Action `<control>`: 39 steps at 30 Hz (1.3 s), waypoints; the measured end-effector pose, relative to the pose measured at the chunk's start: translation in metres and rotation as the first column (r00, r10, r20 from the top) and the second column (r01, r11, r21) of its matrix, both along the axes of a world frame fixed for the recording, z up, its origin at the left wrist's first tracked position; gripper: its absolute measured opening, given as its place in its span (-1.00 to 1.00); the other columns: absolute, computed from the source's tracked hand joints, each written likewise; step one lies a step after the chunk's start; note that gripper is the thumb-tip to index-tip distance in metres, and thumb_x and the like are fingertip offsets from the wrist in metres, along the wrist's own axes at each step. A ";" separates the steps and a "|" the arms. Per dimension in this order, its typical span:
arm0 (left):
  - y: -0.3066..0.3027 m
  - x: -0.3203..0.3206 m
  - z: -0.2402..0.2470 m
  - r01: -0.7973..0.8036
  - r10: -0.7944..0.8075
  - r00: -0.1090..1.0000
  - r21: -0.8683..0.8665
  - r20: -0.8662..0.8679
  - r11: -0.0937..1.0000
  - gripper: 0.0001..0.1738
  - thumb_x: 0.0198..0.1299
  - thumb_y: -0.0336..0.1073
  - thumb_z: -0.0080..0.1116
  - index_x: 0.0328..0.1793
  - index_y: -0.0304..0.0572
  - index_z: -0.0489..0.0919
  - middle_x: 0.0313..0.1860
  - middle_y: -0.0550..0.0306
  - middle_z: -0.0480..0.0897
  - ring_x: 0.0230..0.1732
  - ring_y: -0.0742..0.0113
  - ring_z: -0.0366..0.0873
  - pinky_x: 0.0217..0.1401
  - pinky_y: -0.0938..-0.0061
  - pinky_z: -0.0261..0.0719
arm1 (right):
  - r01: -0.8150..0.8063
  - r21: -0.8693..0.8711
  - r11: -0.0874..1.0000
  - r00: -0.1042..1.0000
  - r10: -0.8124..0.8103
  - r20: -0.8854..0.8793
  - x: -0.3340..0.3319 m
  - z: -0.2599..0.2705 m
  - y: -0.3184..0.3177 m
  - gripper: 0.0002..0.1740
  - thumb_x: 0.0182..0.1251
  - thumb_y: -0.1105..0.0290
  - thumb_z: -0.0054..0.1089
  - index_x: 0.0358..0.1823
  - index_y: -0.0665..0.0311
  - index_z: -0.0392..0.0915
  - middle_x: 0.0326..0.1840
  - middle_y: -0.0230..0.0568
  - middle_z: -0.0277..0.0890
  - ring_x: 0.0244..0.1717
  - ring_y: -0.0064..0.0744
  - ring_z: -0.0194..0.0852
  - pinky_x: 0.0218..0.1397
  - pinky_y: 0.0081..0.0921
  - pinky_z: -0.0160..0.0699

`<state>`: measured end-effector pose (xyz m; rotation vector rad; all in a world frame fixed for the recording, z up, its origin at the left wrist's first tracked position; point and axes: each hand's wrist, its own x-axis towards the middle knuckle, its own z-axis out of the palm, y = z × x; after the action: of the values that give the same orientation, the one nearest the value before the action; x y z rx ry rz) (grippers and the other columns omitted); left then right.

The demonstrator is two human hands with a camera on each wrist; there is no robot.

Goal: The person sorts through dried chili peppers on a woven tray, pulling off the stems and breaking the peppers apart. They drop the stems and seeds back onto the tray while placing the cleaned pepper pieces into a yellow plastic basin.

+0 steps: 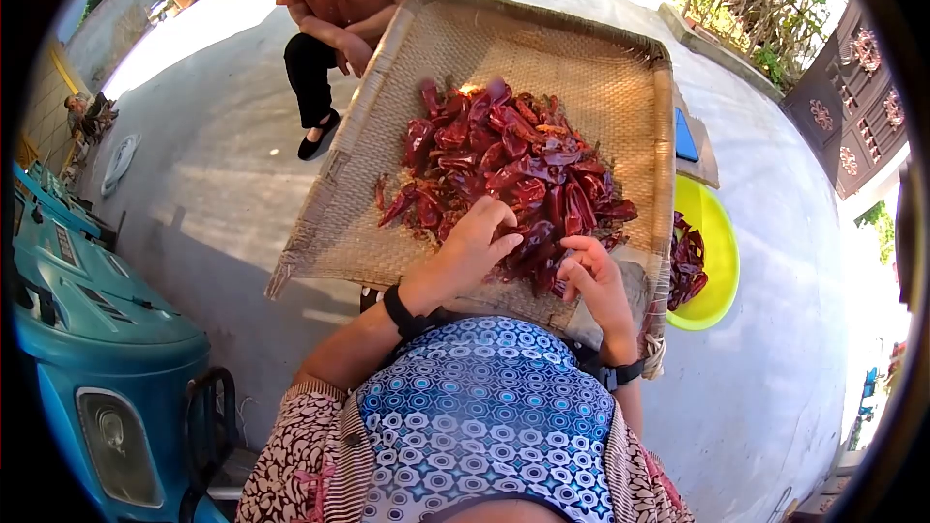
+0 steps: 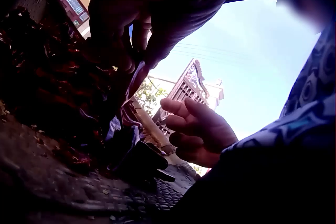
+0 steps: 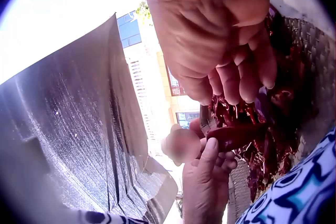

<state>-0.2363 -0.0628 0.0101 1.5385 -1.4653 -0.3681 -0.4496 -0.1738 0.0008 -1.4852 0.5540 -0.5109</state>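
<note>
Over the square woven tan tray, left hand pinches one glossy dark-red pepper by the red pepper heap; right hand, loosely bent, appears empty. Judged step: single-pepper handling. Next move calls for light fingertip control.

In the head view, the tray spans the centre, with a pile of peppers in its middle. Just beside its right edge is the basin, with more peppers inside; a vehicle fills the lower left, a person is by the tray's upper left edge, and a gate lies upper right.
</note>
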 end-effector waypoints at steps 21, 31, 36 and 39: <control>0.001 0.013 -0.014 0.474 -0.039 0.315 0.122 -0.948 0.872 -0.87 0.39 -0.29 0.14 -0.12 -0.10 0.43 -0.23 0.21 0.57 -0.33 0.46 0.56 -0.27 0.54 0.55 | -0.128 0.022 0.991 0.971 0.130 -0.200 0.011 -0.006 0.008 -0.79 0.52 0.28 0.06 -0.18 0.28 0.54 -0.55 -0.47 0.43 -0.64 -0.73 0.36 -0.57 -0.74 0.33; -0.014 -0.010 -0.014 0.354 -0.294 0.935 0.457 -0.200 0.816 -0.50 0.23 -0.19 0.25 0.29 -0.10 0.50 0.49 -0.13 0.13 -0.19 0.31 0.56 -0.01 0.41 0.57 | 0.396 0.251 0.883 0.868 -0.449 0.212 -0.035 -0.003 -0.029 -0.62 0.53 0.14 -0.01 0.10 0.31 0.52 -0.50 -0.46 0.38 -0.57 -0.64 0.35 -0.46 -0.63 0.40; -0.017 -0.016 -0.021 0.354 -0.331 0.934 0.488 -0.137 0.797 -0.50 0.25 -0.27 0.19 0.31 -0.22 0.47 0.52 -0.15 0.15 0.04 0.11 0.55 0.10 0.36 0.55 | 0.438 0.441 0.783 0.761 -0.584 0.280 -0.040 -0.008 -0.037 -0.63 0.53 0.16 -0.01 0.15 0.25 0.47 -0.42 -0.46 0.42 -0.52 -0.63 0.36 -0.44 -0.61 0.39; -0.015 -0.014 -0.018 0.364 -0.312 0.931 0.445 -0.187 0.819 -0.55 0.26 -0.34 0.13 0.28 -0.31 0.48 0.47 -0.12 0.25 0.21 0.06 0.49 0.19 0.33 0.52 | 0.451 0.189 0.872 0.876 -0.473 0.091 -0.029 -0.015 -0.027 -0.67 0.49 0.26 0.06 0.18 0.24 0.46 -0.40 -0.43 0.44 -0.52 -0.65 0.36 -0.44 -0.66 0.37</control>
<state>-0.2505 -0.0778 -0.0081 1.5893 -1.6442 -1.0764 -0.4784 -0.2004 -0.0141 -1.1466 0.8318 -0.9134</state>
